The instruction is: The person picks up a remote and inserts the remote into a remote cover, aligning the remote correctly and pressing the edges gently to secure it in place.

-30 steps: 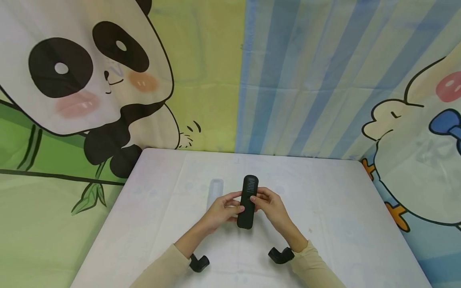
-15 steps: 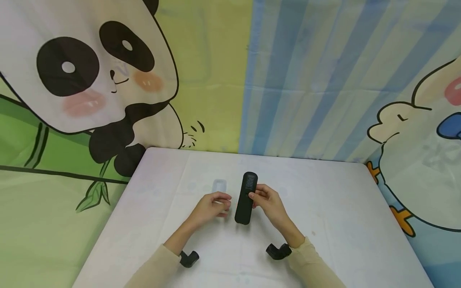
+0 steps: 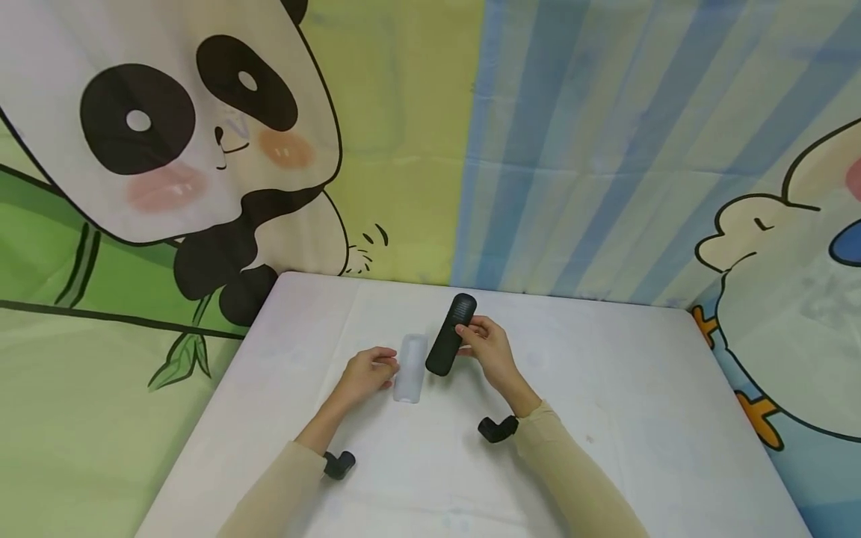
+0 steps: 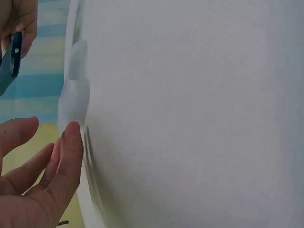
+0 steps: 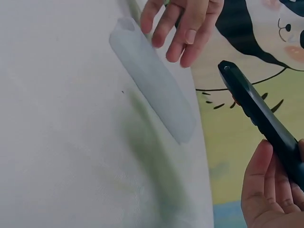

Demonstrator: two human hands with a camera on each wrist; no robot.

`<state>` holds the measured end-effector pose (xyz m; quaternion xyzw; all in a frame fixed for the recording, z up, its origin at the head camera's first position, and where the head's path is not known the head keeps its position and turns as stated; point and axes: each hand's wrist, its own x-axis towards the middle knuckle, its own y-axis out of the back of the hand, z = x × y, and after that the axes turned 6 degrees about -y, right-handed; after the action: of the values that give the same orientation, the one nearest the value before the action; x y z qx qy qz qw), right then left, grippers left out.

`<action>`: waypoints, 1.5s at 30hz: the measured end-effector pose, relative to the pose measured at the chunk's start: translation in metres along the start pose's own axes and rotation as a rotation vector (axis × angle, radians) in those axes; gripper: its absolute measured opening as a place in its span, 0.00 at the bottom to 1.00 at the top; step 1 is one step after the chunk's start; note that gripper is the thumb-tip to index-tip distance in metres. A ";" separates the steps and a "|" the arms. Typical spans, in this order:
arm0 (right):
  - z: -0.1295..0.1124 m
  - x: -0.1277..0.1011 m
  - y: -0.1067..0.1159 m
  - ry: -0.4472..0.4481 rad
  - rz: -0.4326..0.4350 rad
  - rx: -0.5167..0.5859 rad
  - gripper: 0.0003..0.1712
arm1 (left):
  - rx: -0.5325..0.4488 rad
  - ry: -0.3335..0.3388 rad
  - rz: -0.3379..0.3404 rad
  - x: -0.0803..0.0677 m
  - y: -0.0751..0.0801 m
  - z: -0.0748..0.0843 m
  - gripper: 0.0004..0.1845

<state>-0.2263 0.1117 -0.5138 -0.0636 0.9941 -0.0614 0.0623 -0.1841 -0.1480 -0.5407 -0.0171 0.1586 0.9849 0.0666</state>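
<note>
My right hand (image 3: 486, 345) grips a black remote control (image 3: 451, 334) near its middle and holds it tilted, top end pointing away and to the right, above the white table (image 3: 605, 418). The right wrist view shows the remote (image 5: 259, 114) slanting out from the right hand's fingers (image 5: 266, 190). A translucent white cover (image 3: 410, 368) lies flat on the table just left of the remote. My left hand (image 3: 368, 371) is beside the cover's left edge with relaxed fingers (image 5: 185, 23) and holds nothing. In the left wrist view the cover (image 4: 76, 95) lies just beyond the left fingers (image 4: 61, 161).
A cartoon cloth backdrop with a panda (image 3: 168, 149), blue stripes and a duck (image 3: 773, 246) hangs behind and beside the table. Black wrist cameras sit under both forearms (image 3: 339, 465) (image 3: 496, 429). The table's left edge (image 3: 202, 433) drops off beside the left arm.
The left hand let go of the remote and moved left to the translucent cover. The right hand alone carried the remote farther away and tilted it to the right.
</note>
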 end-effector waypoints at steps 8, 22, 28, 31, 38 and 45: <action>0.013 0.037 -0.019 -0.055 0.059 0.031 0.17 | 0.020 0.027 -0.019 0.013 -0.005 -0.001 0.20; 0.036 0.053 -0.039 -0.102 0.151 -0.069 0.17 | 0.018 0.067 -0.050 0.024 -0.004 -0.002 0.14; 0.044 0.052 -0.044 -0.128 0.113 -0.006 0.19 | 0.032 0.060 -0.053 0.027 -0.004 -0.003 0.13; 0.047 0.051 -0.045 -0.134 0.106 0.015 0.18 | 0.021 0.057 -0.045 0.028 -0.004 -0.004 0.13; 0.039 0.043 -0.040 -0.103 0.077 0.059 0.16 | -0.002 -0.015 0.010 0.026 -0.006 -0.002 0.12; 0.015 0.021 -0.028 -0.001 0.041 0.077 0.17 | -0.312 0.040 -0.009 0.020 -0.014 0.009 0.19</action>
<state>-0.2418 0.0795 -0.5270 -0.0406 0.9921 -0.0984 0.0664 -0.2025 -0.1298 -0.5380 -0.0477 0.0050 0.9968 0.0645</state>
